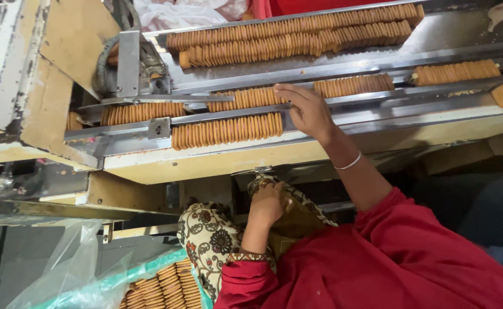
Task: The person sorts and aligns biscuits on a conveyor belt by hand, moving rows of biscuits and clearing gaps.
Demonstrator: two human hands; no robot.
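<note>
The right hand (308, 111) reaches out over the metal conveyor channels (377, 57), fingers spread loosely, fingertips resting against the right end of a row of biscuits (245, 98) standing on edge in the middle channel; the hand is unclenched and grasps nothing. Just nearer, a second row of biscuits on edge (227, 130) fills the front channel, ending close beside the hand. On the far side, two long rows (297, 37) lie packed in the upper channels, and shorter rows (454, 71) sit to the right, well apart from the hand. A white bangle (348, 164) circles the right wrist. The left hand (268, 203) is held low, below the conveyor's near edge, curled against patterned fabric (208, 237) on the lap; whether it grips the cloth cannot be told. At the near left, a tray lined with clear plastic film (68, 269) holds stacked biscuits (160, 289) laid in rows. Red sleeves (389, 257) cover both arms. A metal bracket (128, 63) stands at the conveyor's left end.
</note>
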